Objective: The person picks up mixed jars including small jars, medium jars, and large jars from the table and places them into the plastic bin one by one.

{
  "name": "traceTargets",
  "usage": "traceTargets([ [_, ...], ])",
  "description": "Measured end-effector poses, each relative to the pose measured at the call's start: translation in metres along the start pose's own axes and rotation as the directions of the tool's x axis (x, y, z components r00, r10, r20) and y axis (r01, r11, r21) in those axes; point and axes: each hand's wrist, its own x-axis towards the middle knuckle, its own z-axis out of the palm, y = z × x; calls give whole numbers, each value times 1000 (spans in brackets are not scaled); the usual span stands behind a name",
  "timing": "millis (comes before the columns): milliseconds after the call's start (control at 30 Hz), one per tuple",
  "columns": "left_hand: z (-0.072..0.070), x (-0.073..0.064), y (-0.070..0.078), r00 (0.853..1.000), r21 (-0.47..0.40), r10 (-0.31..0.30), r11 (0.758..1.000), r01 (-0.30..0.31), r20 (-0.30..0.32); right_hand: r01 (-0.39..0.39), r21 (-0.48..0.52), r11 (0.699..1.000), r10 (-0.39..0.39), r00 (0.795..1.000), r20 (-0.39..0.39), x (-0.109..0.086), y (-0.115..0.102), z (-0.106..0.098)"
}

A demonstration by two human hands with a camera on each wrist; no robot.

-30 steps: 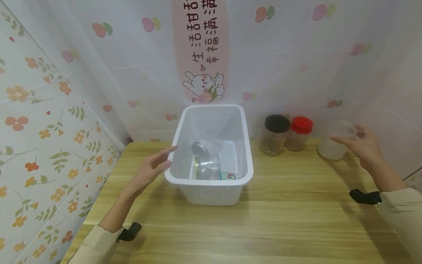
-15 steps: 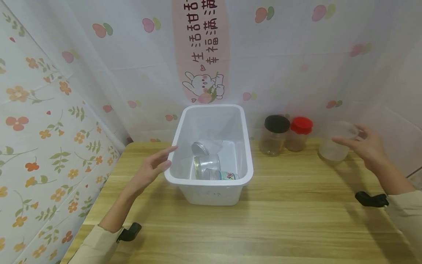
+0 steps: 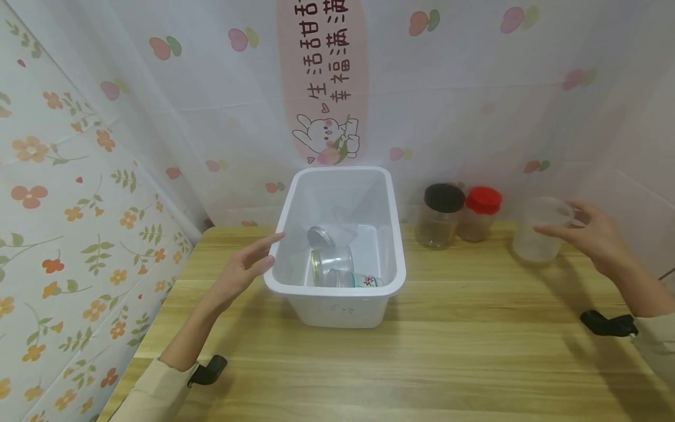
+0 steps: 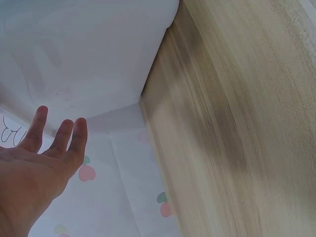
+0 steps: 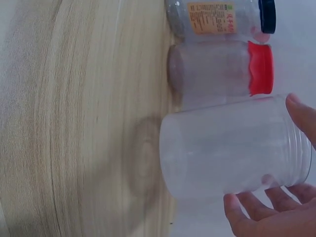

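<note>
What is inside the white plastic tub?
A silvery lid, a gold-rimmed clear jar and a container with floral label. The tub hides the last one's lower part behind its front rim.

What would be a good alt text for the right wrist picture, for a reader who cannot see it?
A bare right hand grips a cloudy, cylindrical plastic jar near its threaded rim, at a pale wood-grain table. Beside it stand a clear, red-lidded jar and a clear, black-lidded jar with an orange label; the picture is turned sideways.
</note>
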Motion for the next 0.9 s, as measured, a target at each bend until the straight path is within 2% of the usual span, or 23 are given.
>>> traceTargets([
  [200,0,1,0,1000,11,-4,1000,4,-3,16,9,1000,-16,1000,25,0,-1,2],
  [633,0,1,1,1000,25,-2,1000,3,-11,112,-82,990,-104,990,95,-4,-1,-1],
  [900,0,1,0,1000,27,11,1000,-11,-10,96,-60,994,-85,982,166,-9,-2,-2],
])
